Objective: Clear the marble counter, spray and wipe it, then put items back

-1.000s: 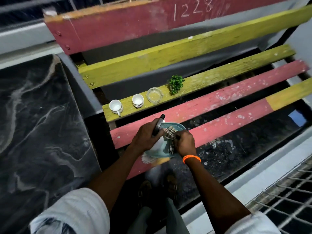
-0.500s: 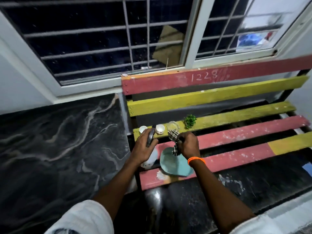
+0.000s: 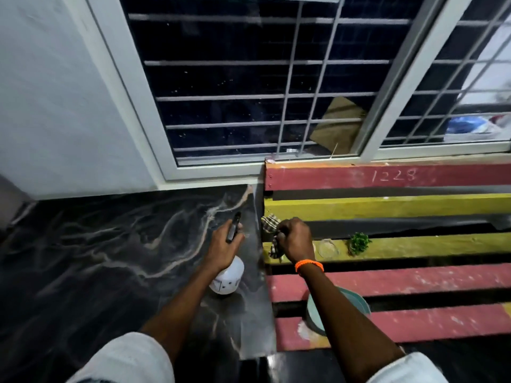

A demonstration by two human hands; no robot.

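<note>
2 hands occupy the centre of the view. Your left hand (image 3: 224, 244) grips the spray bottle (image 3: 228, 276) by its neck, fingers curled round the dark trigger head, so that the white body hangs below the hand over the right edge of the black marble table (image 3: 96, 258); whether the bottle's base touches the marble cannot be told. Your right hand (image 3: 294, 239), with an orange band (image 3: 309, 264) at its wrist, is clenched on the checked cloth (image 3: 271, 225), which bunches out above and below the fist. This hand sits over the gap between the table and the slatted bench (image 3: 414, 208) just beside it.

On the bench, a yellow slat carries a clear glass dish (image 3: 328, 247) and, near it to the right, a small green plant (image 3: 359, 242); the 2 are apart. A teal plate (image 3: 356, 301) lies lower down across the red slats, partly hidden by your right forearm. The top red slat bears the chalked number 1228. A barred window (image 3: 249, 92) stands behind both table and bench, and white sleeves show at the lower edge.
</note>
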